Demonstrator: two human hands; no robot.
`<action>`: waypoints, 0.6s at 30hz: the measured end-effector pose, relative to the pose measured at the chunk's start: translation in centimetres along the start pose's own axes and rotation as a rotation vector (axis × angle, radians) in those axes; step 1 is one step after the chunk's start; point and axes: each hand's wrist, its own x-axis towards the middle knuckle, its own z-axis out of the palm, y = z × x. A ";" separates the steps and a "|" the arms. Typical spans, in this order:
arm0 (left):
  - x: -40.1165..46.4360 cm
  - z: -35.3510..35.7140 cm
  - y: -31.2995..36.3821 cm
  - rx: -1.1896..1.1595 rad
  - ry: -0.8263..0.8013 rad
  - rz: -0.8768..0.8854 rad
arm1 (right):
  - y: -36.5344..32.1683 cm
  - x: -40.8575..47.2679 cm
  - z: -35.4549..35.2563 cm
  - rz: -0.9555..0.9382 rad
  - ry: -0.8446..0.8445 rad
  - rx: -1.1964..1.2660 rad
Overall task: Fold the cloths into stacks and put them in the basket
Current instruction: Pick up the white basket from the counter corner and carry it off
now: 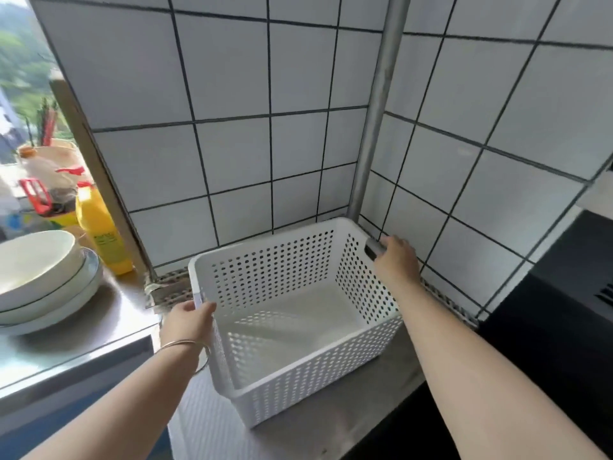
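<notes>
both hands — left hand [187, 322] and right hand [394, 260] — grip the empty perforated white basket [298, 370] by its side rims; uneven lifting could tip it.

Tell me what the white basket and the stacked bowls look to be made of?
The basket looks like matte white moulded plastic: thin walls pierced by even rows of holes. The bowls look like glazed ceramic, glossy white with a dark rim line, though melamine can't be ruled out.
</notes>
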 end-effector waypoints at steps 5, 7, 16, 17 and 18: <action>0.3 1.6 -1.1 -0.076 0.034 0.030 | 0.2 2.3 2.0 0.049 -0.042 -0.041; 0.4 2.1 -1.0 -0.210 0.028 0.005 | -0.2 3.0 2.4 0.086 -0.072 -0.078; -0.1 -3.5 -0.9 -0.169 0.055 0.038 | -3.1 0.0 0.5 0.067 -0.165 -0.107; -0.4 -4.9 -0.7 -0.157 0.076 0.048 | -3.9 -0.7 0.1 0.052 -0.168 -0.092; -0.7 -6.5 -0.4 -0.149 0.097 0.072 | -4.9 -1.4 -0.3 0.034 -0.172 -0.074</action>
